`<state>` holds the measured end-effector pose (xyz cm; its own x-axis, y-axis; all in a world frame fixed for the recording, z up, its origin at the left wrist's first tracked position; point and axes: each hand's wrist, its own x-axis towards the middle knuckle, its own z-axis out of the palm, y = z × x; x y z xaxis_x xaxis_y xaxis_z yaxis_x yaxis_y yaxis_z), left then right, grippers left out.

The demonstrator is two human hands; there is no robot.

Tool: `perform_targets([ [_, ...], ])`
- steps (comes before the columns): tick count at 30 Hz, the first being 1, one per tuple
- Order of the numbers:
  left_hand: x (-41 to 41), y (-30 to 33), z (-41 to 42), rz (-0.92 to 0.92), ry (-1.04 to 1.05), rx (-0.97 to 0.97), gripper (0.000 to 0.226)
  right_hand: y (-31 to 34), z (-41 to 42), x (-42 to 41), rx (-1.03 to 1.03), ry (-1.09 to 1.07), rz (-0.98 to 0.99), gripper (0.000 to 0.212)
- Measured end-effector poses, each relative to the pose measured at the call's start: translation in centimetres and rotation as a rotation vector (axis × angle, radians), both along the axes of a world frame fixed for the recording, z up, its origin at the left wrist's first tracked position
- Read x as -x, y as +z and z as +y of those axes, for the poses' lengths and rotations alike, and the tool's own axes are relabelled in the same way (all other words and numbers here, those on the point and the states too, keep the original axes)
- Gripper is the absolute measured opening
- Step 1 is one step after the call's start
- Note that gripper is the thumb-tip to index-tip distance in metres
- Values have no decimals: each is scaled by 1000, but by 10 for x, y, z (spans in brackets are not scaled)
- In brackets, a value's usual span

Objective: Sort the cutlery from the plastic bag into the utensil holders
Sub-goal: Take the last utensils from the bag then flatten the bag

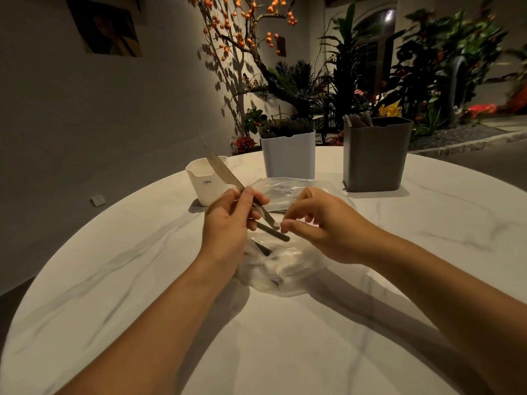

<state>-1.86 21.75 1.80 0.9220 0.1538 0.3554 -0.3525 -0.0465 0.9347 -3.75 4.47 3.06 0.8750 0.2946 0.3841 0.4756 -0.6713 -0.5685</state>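
My left hand (228, 223) grips a metal knife (221, 169) by its handle, and the blade points up and left in front of the small white holder (199, 182). A clear plastic bag (285, 266) lies crumpled on the table between my hands, with dark cutlery handles (275, 234) sticking out of it. My right hand (328, 226) hovers over the bag with its fingers curled. Its fingertips pinch the bag's film close to the end of the knife handle. The pale blue holder (288, 158) and the grey holder (373, 155) stand behind the bag, both with cutlery inside.
Everything rests on a round white marble table (256, 337). The white holder's inside is hidden. Beyond the far edge stand potted plants and a tree with orange fruit (242, 32). A grey wall is at the left.
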Motion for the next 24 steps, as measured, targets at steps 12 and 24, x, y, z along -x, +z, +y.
perform_targets([
  [12, 11, 0, -5, 5, -19, -116, 22, 8, 8, 4, -521, -41, -79, 7],
  [24, 7, -8, -8, 94, -32, -340, 27, 2, 13, 5, -603, 17, -76, 8],
])
